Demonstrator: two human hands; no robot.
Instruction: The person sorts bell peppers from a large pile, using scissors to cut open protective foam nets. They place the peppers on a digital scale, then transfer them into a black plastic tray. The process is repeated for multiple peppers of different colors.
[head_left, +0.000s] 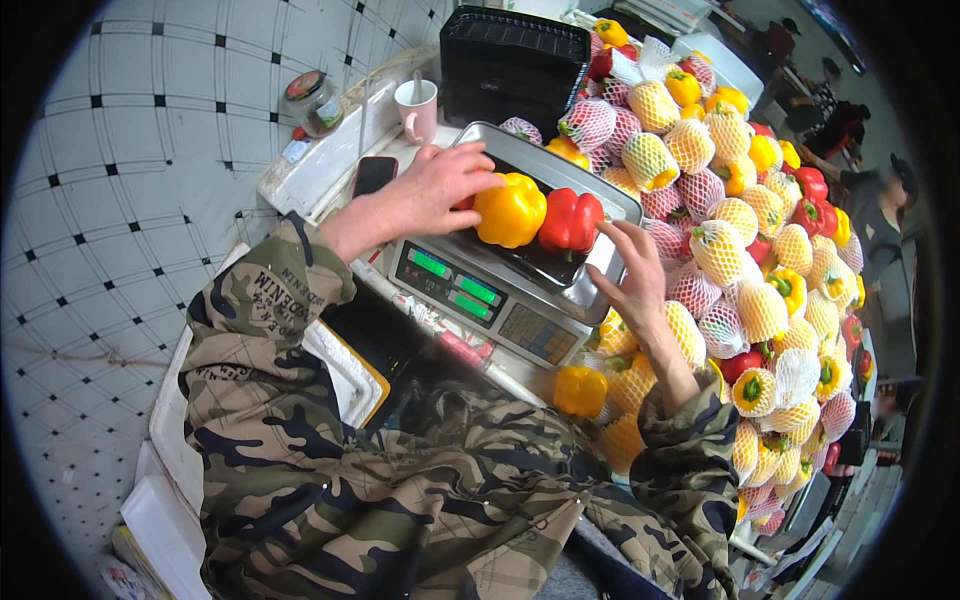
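Note:
A yellow bell pepper and a red bell pepper sit side by side in a black plastic tray. That tray lies on the metal pan of a digital scale with lit green displays. My left hand reaches over the tray's left end, fingertips against the yellow pepper. Under its fingers shows a bit of another red pepper, mostly hidden. At the other end, my right hand has thumb and fingers spread, with a fingertip at the red pepper's right side.
A large heap of peppers in foam nets rises on the right. Behind the scale stands a stack of black trays. A pink mug, a phone and a lidded jar are at the left. People are at far right.

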